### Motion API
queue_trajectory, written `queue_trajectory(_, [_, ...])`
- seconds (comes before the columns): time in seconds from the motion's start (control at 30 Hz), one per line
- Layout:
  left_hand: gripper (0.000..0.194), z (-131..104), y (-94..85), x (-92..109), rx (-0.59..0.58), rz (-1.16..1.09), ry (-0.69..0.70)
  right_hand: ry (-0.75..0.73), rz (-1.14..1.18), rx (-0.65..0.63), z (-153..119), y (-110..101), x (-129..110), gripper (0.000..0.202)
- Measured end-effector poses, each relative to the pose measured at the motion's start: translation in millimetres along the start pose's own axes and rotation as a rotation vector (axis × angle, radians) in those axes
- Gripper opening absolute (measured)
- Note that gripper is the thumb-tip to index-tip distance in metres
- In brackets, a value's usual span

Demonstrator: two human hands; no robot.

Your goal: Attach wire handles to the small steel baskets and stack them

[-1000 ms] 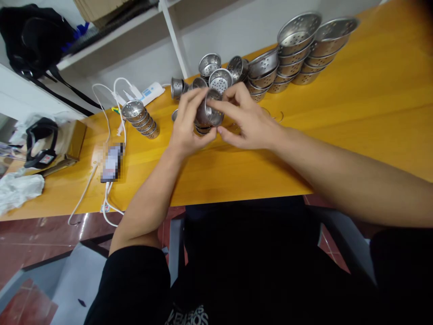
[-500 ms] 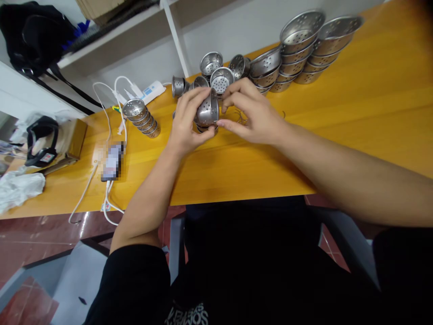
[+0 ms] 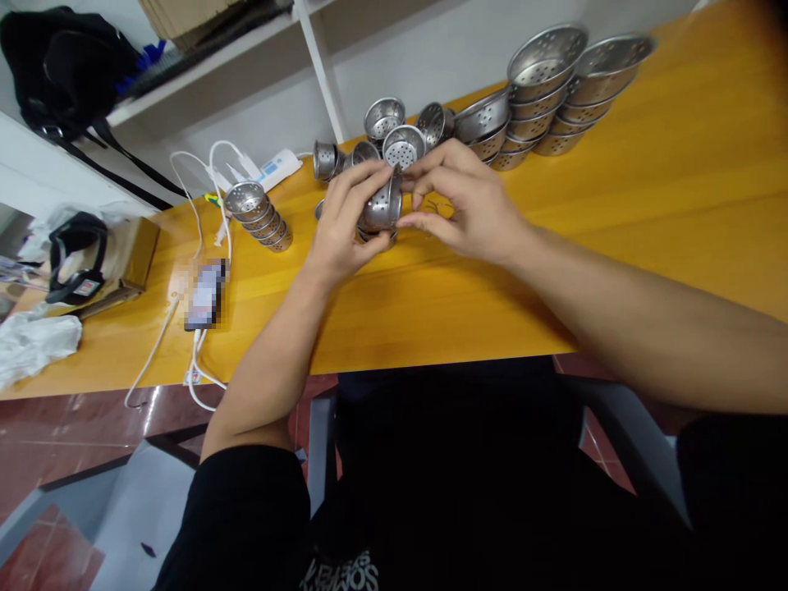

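Note:
My left hand [image 3: 341,222] is wrapped round a small perforated metal cup [image 3: 382,205], which is tipped on its side with its rim to the right. At that rim, my right hand [image 3: 461,197] has its thumb and fingers closed on the edge; anything thin between them is too small to make out. Below the held cup, another cup shows partly behind my left fingers. Thin wire pieces [image 3: 438,205] lie on the table beside my right fingers. More perforated cups [image 3: 403,148] stand just behind both hands.
Tall stacks of perforated cups [image 3: 545,61] stand at the back right of the wooden table [image 3: 431,312]. A smaller stack [image 3: 258,215], a phone [image 3: 206,295] with white cables and a power strip [image 3: 277,170] are on the left. Headphones [image 3: 77,254] rest on a box.
The held cup has turned slightly, its rim tilting more to the right. My right fingers have closed in from beside the rim onto it.

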State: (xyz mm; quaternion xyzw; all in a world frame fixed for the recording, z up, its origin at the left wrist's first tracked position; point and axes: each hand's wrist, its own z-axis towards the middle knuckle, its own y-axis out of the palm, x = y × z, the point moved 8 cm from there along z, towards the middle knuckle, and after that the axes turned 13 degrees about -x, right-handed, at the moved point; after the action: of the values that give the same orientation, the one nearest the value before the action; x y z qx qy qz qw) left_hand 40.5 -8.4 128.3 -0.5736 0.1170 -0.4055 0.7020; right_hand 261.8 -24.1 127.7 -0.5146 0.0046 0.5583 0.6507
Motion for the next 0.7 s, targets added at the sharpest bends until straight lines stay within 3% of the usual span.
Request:
queue_trajectory(0.13, [0.08,-2,-1.3,-12,0.018,-0.033,-0.047,-0.016,0.049,0.027,-3,-4,-11,0.062])
queue_trajectory(0.23, [0.096,-7,-6.2,-31,0.162,-0.091,-0.09,-0.018,0.021,0.043,-2,-5,-10,0.063])
queue_trajectory(0.33, [0.109,-12,-8.8,-57,0.38,-0.161,-0.111,0.043,-0.052,0.023,0,-1,22,0.062])
queue_trajectory(0.4, [0.109,-11,-4.3,-73,0.445,-0.213,-0.09,0.076,-0.07,-0.05,0,7,58,0.066])
queue_trajectory(0.5, [0.108,-4,8.1,-92,0.388,-0.238,-0.16,0.105,-0.068,-0.184,-3,21,110,0.064])
queue_trajectory(0.57, [0.107,-2,14.2,-98,0.332,-0.241,-0.241,0.119,-0.086,-0.198,-5,24,127,0.061])
queue_trajectory(0.63, [0.107,-2,17.4,-95,0.289,-0.262,-0.264,0.118,-0.092,-0.16,-6,23,123,0.062])
queue_trajectory(0.7, [0.109,-2,19.3,-86,0.253,-0.272,-0.247,0.104,-0.078,-0.105,-4,20,103,0.069])
